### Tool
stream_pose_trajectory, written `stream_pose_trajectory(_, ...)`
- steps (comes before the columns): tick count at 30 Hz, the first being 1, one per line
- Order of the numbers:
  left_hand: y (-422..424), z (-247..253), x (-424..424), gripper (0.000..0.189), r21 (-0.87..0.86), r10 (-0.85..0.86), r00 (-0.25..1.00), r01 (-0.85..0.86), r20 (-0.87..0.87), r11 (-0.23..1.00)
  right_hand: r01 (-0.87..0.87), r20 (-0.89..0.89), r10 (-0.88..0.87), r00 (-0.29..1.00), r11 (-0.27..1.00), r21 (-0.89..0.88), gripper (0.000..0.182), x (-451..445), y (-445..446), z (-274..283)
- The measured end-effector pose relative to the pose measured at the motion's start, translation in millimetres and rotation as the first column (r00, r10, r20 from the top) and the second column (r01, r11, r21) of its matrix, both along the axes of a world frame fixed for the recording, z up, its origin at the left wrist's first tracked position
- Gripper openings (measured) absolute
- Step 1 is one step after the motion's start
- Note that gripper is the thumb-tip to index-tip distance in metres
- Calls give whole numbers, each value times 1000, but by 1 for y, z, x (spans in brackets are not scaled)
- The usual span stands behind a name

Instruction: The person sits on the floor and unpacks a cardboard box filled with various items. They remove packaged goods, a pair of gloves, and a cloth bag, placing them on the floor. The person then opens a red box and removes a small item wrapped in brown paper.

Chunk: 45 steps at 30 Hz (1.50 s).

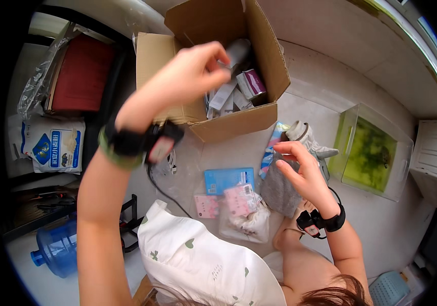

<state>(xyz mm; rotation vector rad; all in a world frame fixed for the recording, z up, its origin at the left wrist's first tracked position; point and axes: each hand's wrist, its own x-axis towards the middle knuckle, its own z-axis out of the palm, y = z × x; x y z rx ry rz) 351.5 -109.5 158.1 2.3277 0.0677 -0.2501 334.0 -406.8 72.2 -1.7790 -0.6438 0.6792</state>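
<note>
My left hand [199, 70], slightly blurred, hangs over the open cardboard box [237, 122]. Its thumb and index finger are apart, and I see nothing between them. Inside the box are a purple-and-white carton [252, 84], white strips or packets [224, 96] and a grey rounded object [239, 51] just beyond my fingertips. My right hand [304, 170] is above a grey cloth [277, 187], thumb and fingers spread with nothing held. Behind that hand lie a white-and-grey glove-like item [304, 134] and a blue-and-pink package [266, 162].
On the floor lie a blue pack [228, 179], pink packets [240, 199], a white plastic bag [249, 229] and a cable [168, 197]. A clear tank with green water [371, 153] stands right. Leftward are a shelf with a flour bag [54, 147] and a blue water jug [57, 244].
</note>
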Motion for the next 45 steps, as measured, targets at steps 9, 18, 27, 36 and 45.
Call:
stream_pose_trajectory(9, 111, -148, 94, 79, 707, -68, 998, 60, -17, 705, 284, -119, -272, 955, 953, 104, 23, 23, -36, -20)
stream_pose_trajectory(18, 84, -204, 91, 25, 698, -113, 992, 44, 53, 715, 477, -206, -473, 857, 878, -35, 24, 29, -103, -52)
stream_pose_trajectory(27, 110, -199, 127, 32, 273, 30, 913, 90, -408, 958, -48, 77, 136, 988, 733, -679, 51, 8, -84, -88)
stream_pose_trajectory(36, 44, -154, 67, 47, 455, -5, 994, -45, 108, 890, -93, 8, 110, 994, 875, -476, 36, 5, -58, -45)
stream_pose_trajectory(45, 17, -163, 106, 42, 558, -41, 986, 126, -162, 820, -60, 9, 69, 998, 916, -396, 37, 0, -50, -30)
